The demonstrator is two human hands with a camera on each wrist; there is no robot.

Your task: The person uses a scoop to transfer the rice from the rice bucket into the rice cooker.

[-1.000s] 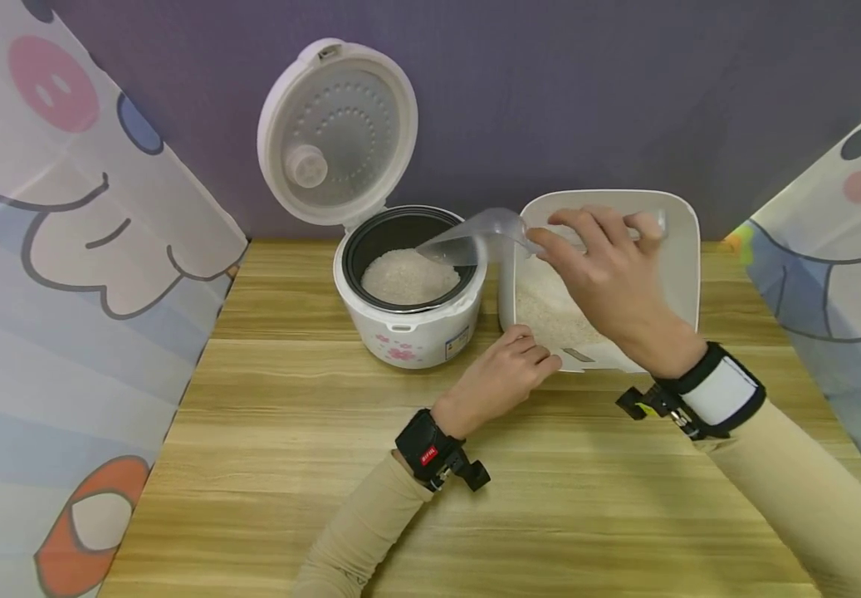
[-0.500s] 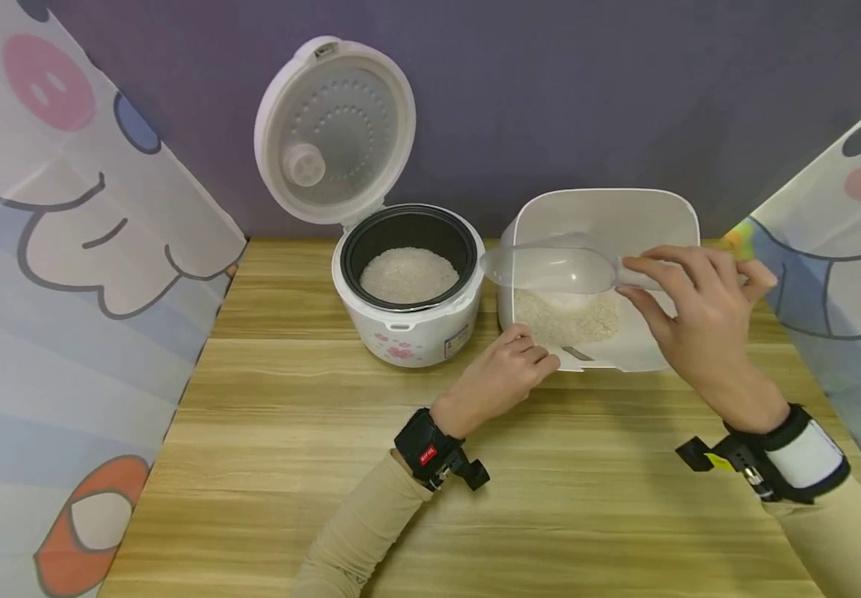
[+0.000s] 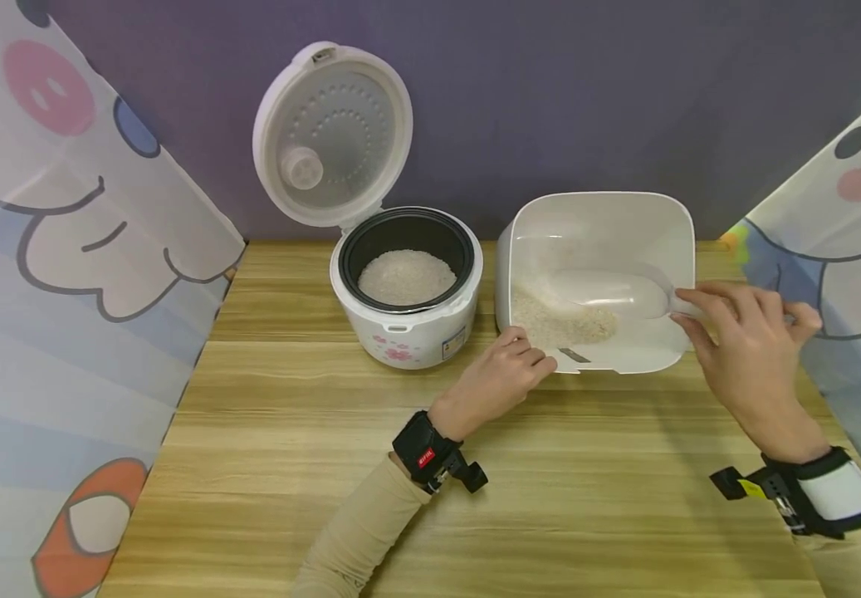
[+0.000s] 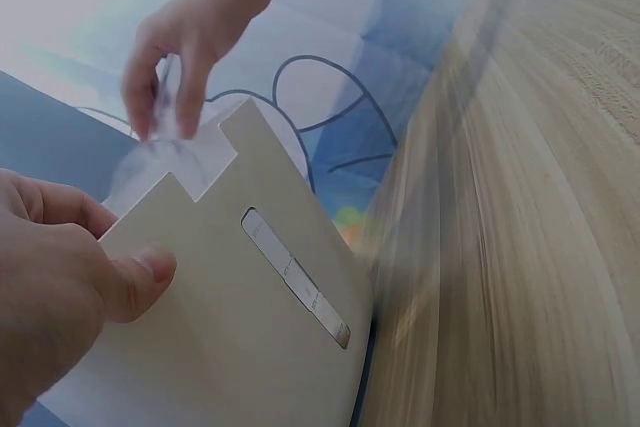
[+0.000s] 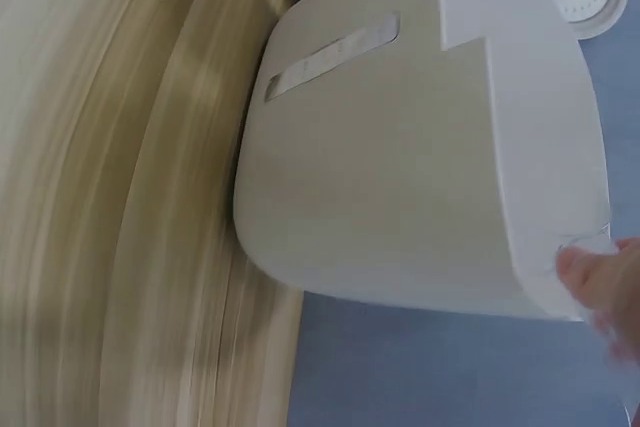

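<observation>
My right hand (image 3: 755,349) pinches the handle of a clear plastic scoop (image 3: 609,292) over the right rim of a white bin (image 3: 609,216). The scoop's bowl lies inside the bin, above and right of the loose rice (image 3: 568,322) gathered at its left side. At the bin's front left corner, my left hand (image 3: 497,378) grips the rim; its thumb (image 4: 145,272) presses the outer front wall in the left wrist view. A white rice cooker (image 3: 411,332) stands left of the bin, lid (image 3: 336,133) raised, with a mound of rice (image 3: 408,276) in its dark inner pot.
Both containers stand toward the back of a wooden table (image 3: 370,415), close to a dark purple backdrop (image 3: 535,100). Cartoon-printed curtains (image 3: 49,332) border the table on the left and right.
My right hand has carried the scoop from over the cooker pot rightward and down into the bin. The scoop has turned from tipped to nearly level. My left hand stays on the rim.
</observation>
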